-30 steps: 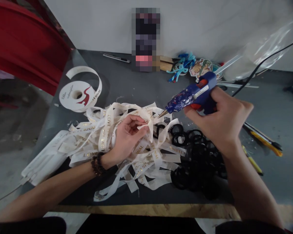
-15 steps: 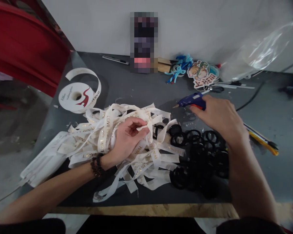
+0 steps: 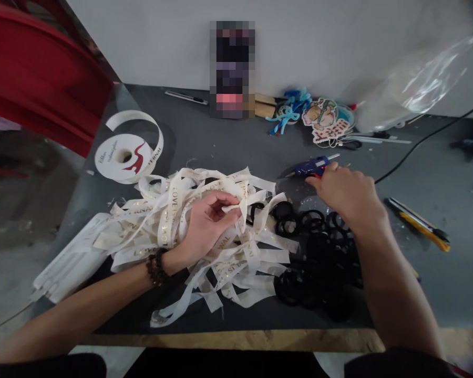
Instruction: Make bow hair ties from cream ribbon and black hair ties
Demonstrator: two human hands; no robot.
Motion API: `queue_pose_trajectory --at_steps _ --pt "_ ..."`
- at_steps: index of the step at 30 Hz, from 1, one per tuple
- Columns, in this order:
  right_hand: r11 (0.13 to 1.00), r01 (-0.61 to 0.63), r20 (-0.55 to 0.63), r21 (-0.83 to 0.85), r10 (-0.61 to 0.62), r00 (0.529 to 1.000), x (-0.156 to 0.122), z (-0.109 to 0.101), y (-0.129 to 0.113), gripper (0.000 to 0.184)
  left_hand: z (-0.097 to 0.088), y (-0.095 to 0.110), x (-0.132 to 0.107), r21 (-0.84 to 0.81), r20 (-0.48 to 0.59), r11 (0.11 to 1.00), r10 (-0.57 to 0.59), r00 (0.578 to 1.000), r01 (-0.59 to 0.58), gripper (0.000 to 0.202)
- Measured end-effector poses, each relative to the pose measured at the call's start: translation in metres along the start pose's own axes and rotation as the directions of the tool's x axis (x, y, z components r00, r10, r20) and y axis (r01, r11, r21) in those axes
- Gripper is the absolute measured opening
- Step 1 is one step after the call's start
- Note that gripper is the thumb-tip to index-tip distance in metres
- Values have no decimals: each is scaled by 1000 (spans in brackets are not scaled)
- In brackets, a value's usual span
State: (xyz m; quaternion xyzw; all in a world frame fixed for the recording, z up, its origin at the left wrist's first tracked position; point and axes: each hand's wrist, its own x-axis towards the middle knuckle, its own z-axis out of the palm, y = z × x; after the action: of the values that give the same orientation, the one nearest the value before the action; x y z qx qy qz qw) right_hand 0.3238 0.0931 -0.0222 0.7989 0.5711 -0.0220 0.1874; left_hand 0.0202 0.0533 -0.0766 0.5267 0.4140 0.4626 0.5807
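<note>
My left hand point(image 3: 208, 223) rests on a heap of cream ribbon strips with gold lettering point(image 3: 173, 220), and its thumb and fingers pinch one folded strip point(image 3: 240, 202). My right hand point(image 3: 345, 191) lies farther right, fingers curled over the handle of a blue hot glue gun point(image 3: 309, 167). The gun lies on the dark table with its nozzle pointing left. A pile of black rings point(image 3: 319, 252) sits under my right wrist and forearm.
A ribbon spool point(image 3: 122, 156) stands at the left, beside a red object point(image 3: 43, 73). Stickers and blue ribbon point(image 3: 319, 118) lie along the back wall, next to a clear plastic bag point(image 3: 413, 89). A yellow utility knife point(image 3: 415, 223) and the gun's black cord point(image 3: 425, 139) are at the right.
My right hand has carried the glue gun away from the ribbon, down and back onto the table. My left hand has kept its pinch on the strip.
</note>
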Motion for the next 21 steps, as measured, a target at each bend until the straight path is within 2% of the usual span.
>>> queue_pose_trajectory --at_steps 3,7,11,13,15,18,19,21 --pt "1000 -9 -17 -11 9 1000 -2 0 4 62 -1 -1 0 22 -4 1000 9 1000 -9 13" --pt "998 -4 -44 -66 1 999 -15 -14 4 52 -1 -1 -1 23 -9 1000 -14 1000 14 14" --pt "986 102 -167 -130 -123 978 -36 -30 3 40 0 0 -2 -41 -8 997 -73 997 72 15" --pt "967 227 -148 -119 -243 959 -44 -35 3 34 1 0 -3 -53 -8 995 -84 996 83 16" --pt "902 430 -96 -25 -431 897 -48 -36 2 24 1 0 -3 -63 -27 994 -89 996 87 16" --pt "707 696 -141 126 -682 718 -51 -34 -11 18 2 0 -2 -110 -64 989 -106 992 99 17" --pt "654 744 -182 138 -722 668 -53 -33 -18 21 2 0 -2 -135 -64 985 -121 991 112 17" --pt "607 784 -279 126 -737 616 -57 -29 -34 21 2 -1 -2 -181 -45 973 -157 987 146 19"
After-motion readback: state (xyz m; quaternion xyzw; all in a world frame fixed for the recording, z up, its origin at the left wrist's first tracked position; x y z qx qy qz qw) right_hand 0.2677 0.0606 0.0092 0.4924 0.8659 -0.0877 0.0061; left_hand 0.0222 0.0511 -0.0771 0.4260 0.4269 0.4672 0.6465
